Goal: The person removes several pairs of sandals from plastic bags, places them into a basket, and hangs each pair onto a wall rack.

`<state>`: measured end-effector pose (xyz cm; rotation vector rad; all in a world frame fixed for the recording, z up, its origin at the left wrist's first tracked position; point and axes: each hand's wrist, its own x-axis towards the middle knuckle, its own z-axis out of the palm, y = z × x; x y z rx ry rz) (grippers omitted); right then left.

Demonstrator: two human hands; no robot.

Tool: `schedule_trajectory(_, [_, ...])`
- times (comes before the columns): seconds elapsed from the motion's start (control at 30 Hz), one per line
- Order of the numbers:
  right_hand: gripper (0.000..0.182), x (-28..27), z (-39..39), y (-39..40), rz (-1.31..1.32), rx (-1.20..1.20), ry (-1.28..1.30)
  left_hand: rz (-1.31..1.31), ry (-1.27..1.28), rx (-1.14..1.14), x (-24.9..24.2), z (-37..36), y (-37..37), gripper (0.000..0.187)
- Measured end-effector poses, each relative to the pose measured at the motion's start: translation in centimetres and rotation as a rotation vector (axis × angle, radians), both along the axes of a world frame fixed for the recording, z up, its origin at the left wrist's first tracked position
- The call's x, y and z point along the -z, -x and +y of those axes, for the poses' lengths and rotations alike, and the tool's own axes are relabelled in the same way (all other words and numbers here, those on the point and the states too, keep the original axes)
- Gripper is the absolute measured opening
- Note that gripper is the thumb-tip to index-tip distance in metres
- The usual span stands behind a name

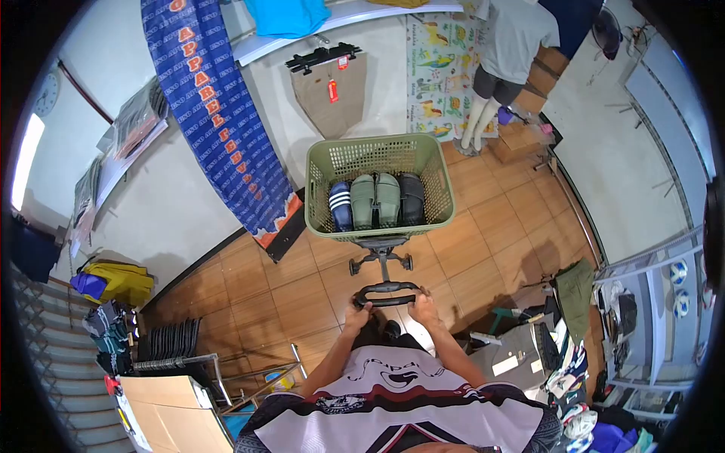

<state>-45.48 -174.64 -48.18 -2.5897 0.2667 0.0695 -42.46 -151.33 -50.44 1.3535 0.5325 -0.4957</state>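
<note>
Both hands are on the black loop handle of a wheeled cart. My left hand is wrapped round its left side, and my right hand grips the right side. Beyond the handle, a green perforated plastic basket rides on the cart's front. Inside it lie a blue slide sandal with white stripes, a pair of green slide sandals and dark slide sandals. Small black wheels show below the basket.
A tall blue banner stands at the left, near trousers on a hanger on the wall. A mannequin and cardboard boxes are at the back right. Clothes racks and piled garments line the right; a cardboard box sits left.
</note>
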Motion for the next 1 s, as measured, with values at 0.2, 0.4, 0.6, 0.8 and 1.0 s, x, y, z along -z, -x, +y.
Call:
schedule_trajectory(0.2, [0.03,-2.2,1.6,3.5,0.207,-0.065,-0.111,0.095,-0.014,-0.004,0.8,4.7,2.5,0.07])
schedule_trajectory(0.4, [0.034,-2.8,4.0,2.5,0.398,-0.247,0.071,0.129,-0.029,-0.049,0.9,7.4,2.0,0.068])
schedule_trajectory(0.6, [0.056,-2.0,6.5,-1.9,0.57,-0.362,0.12,0.139,-0.131,-0.019,-1.4,9.1,-2.6,0.062])
schedule_trajectory(0.8, [0.06,-2.1,9.3,-6.4,0.572,-0.253,0.016,0.056,-0.165,0.057,1.2,11.5,-9.8,0.061])
schedule_trajectory(1.0, [0.059,-0.3,11.1,-11.5,0.5,-0.078,-0.136,-0.055,-0.185,0.147,1.6,11.4,-19.8,0.054])
